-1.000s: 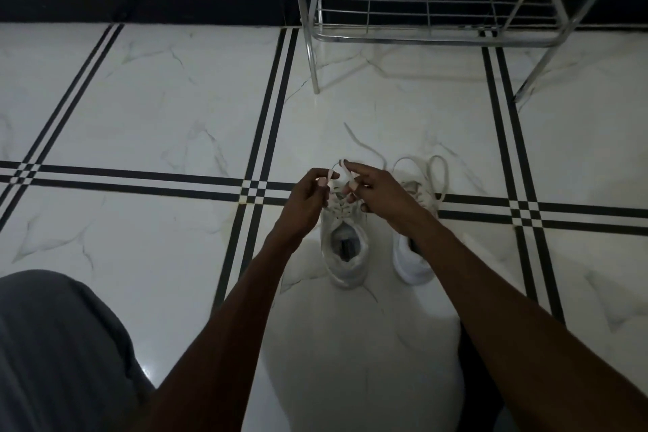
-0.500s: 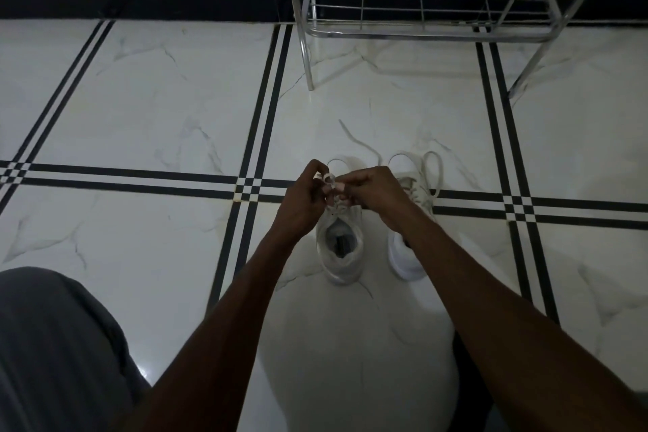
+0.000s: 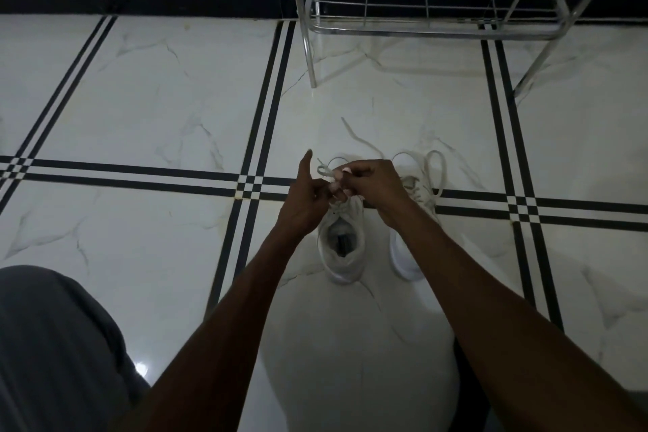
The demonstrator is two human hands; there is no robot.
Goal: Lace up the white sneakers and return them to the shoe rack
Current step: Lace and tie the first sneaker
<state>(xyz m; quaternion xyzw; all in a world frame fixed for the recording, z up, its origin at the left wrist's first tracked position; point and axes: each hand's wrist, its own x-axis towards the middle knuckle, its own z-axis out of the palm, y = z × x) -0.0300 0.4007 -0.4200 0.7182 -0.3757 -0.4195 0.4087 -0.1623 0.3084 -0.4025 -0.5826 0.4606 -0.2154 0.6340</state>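
I see both hands over left sneaker (image 3: 343,242) on floor (image 3: 147,109): right hand (image 3: 371,186) fingers pinching lace (image 3: 324,170); left hand (image 3: 308,202) loosely curled, grip unclear. Right sneaker (image 3: 417,193) just beside.

Both hands (image 3: 345,191) pinch lace (image 3: 324,170) — over sneaker (image 3: 342,242).

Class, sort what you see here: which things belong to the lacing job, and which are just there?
Part of the job: left sneaker, right sneaker, lace, shoe rack, left hand, right hand.

Just there: tiled floor, grey-trousered knee.
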